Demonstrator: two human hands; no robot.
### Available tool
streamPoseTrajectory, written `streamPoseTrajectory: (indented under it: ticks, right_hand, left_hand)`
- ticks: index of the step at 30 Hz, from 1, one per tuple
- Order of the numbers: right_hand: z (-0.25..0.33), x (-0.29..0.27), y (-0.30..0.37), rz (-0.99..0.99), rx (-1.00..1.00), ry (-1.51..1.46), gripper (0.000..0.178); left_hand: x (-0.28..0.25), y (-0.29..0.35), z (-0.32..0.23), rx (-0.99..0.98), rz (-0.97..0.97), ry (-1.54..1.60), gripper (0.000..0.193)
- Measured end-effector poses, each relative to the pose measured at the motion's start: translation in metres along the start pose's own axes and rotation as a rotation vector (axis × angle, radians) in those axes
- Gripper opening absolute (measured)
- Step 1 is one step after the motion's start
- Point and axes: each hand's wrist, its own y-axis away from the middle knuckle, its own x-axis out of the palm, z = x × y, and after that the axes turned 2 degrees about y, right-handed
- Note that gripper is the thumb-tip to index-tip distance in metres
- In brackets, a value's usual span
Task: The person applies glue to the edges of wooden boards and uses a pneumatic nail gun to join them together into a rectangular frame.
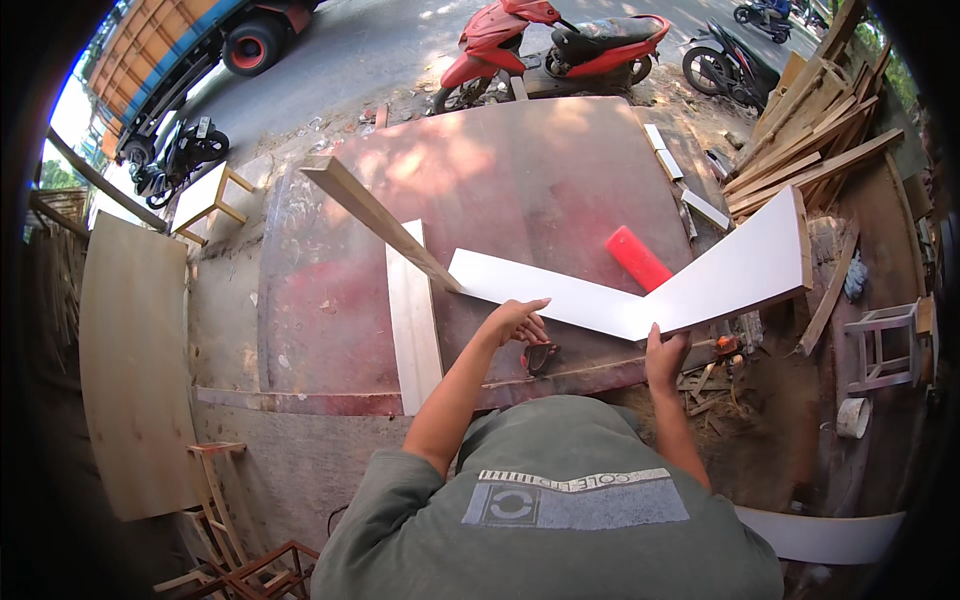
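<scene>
A plywood sheet [135, 360] fills the left edge of the frame, with a truck [185, 50] at the upper left and a low stool [207, 198] below it. Next comes the red-stained table [325, 320]. There a bar [375, 217] slants down to the left end of a white board [550, 292], crossing over a pale plank [413, 335]. At centre, the left hand [515, 322] has its index finger out over the board's near edge, the others loosely curled; I cannot tell whether it grips anything. A dark tool [538, 358] sits just below it. Right of centre, beyond the board, lies a red block [637, 258]. The right hand [668, 355] is clamped on the near edge of a white panel [740, 250], which angles up from the board's right end. Scrap wood [815, 160] is heaped at the upper right.
</scene>
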Motion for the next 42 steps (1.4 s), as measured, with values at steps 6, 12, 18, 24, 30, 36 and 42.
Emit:
streamPoseTrajectory:
  ticks: [6,12,18,24,30,36,42]
  right_hand:
    - [-0.017,0.007,0.002,-0.045,-0.047,0.028,0.031]
    - [0.0,-0.003,-0.006,0.048,-0.035,-0.064,0.029]
    - [-0.029,0.018,-0.024,0.085,-0.083,-0.053,0.04]
    - [0.004,0.043,-0.05,0.183,-0.241,-0.209,0.057]
    - [-0.012,0.011,-0.077,0.577,-0.428,0.074,0.081]
    - [-0.059,0.017,-0.111,0.569,-0.225,0.539,0.084]
    - [-0.072,0.07,-0.14,0.621,-0.107,0.666,0.085]
  left_hand:
    - [-0.036,0.064,0.039,0.271,-0.88,-0.905,0.062]
    - [-0.056,0.097,0.133,-0.012,-1.369,-1.081,0.096]
    - [-0.096,0.115,0.154,-0.103,-1.429,-0.954,0.092]
    - [-0.16,0.15,0.172,-0.306,-1.458,-0.857,0.095]
    - [-0.176,0.18,0.183,-0.294,-1.471,-0.813,0.099]
    - [-0.146,0.187,0.185,-0.111,-1.614,-0.696,0.081]
    - [-0.052,0.186,0.126,0.158,-1.224,-0.605,0.024]
